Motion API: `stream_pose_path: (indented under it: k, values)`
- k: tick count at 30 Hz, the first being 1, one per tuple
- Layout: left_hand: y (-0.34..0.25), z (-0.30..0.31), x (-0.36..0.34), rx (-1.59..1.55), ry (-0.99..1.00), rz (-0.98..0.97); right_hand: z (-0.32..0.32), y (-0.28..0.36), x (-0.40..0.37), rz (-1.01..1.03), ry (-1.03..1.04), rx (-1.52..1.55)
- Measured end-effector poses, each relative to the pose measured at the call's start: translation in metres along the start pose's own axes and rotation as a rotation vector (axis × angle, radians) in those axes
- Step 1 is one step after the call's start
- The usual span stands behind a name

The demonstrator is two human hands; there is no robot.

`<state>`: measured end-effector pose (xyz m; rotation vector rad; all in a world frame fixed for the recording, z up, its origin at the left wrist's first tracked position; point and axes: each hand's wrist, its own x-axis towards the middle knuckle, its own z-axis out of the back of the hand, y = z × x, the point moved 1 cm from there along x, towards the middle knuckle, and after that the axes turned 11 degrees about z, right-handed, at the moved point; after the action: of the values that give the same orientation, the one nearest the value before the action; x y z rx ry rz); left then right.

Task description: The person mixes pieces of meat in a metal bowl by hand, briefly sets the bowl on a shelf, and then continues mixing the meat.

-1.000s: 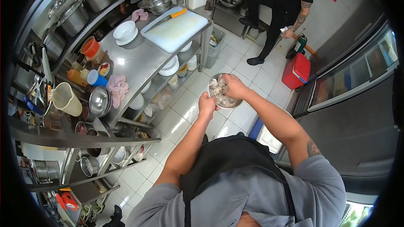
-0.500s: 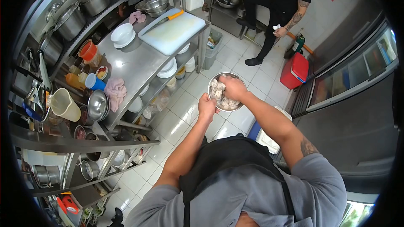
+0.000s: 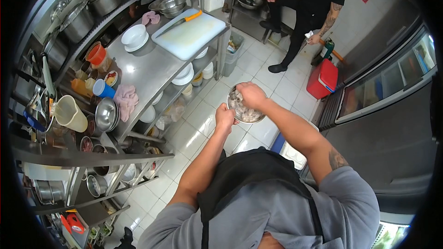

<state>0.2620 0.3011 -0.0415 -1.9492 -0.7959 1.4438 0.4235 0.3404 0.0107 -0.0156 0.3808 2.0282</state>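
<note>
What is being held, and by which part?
The left hand grips a metal bowl by its near-left rim; the right hand is in the pale food, its grip unclear.

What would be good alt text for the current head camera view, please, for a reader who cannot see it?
A person's left hand holds a metal bowl of pale, wet-looking food while the right hand works in it. On a steel table, a knife lies on a white cutting board.
</note>
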Motion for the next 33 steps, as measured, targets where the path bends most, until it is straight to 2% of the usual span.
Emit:
stream_pose_path:
  k: [1,4,5,8,9,13,16,19,22,25,28,31,33]
  values:
    - [0.001,0.002,-0.001,-0.010,-0.005,0.005,0.001,-0.007,-0.003,-0.005,0.057,0.031]
    - [0.003,0.006,-0.002,-0.049,-0.009,-0.007,-0.014,-0.014,-0.022,0.272,-0.159,0.081]
    - [0.002,0.003,-0.002,-0.059,0.000,-0.028,-0.021,-0.005,-0.030,0.277,-0.266,-0.042]
    - [-0.002,-0.003,-0.004,-0.033,0.023,-0.082,-0.007,0.021,-0.028,0.095,-0.218,0.045]
    - [-0.002,-0.004,-0.006,-0.013,0.029,-0.096,0.017,0.032,-0.027,-0.045,-0.048,0.105]
    - [-0.004,-0.008,-0.006,-0.012,0.020,-0.055,0.017,0.020,-0.020,-0.102,-0.037,-0.032]
    - [-0.006,-0.004,-0.005,0.000,0.017,-0.040,0.035,0.023,-0.024,0.075,0.076,0.074]
    - [-0.005,-0.001,-0.004,0.004,0.035,-0.036,0.054,0.034,-0.021,0.107,-0.070,0.104]
    - [-0.002,-0.004,-0.007,0.007,0.058,-0.042,0.028,0.032,-0.008,0.201,-0.088,0.047]
    - [-0.002,-0.004,-0.011,-0.017,0.078,-0.042,0.021,0.038,-0.014,0.281,0.033,-0.021]
    - [0.001,0.001,-0.010,-0.040,0.090,-0.043,0.028,0.020,-0.019,0.307,-0.182,0.101]
    - [-0.002,0.005,-0.015,-0.050,0.067,-0.043,0.019,0.005,-0.021,0.118,-0.405,0.503]
    - [-0.004,0.004,-0.018,-0.056,0.069,-0.045,0.000,-0.003,-0.014,0.067,-0.427,0.647]
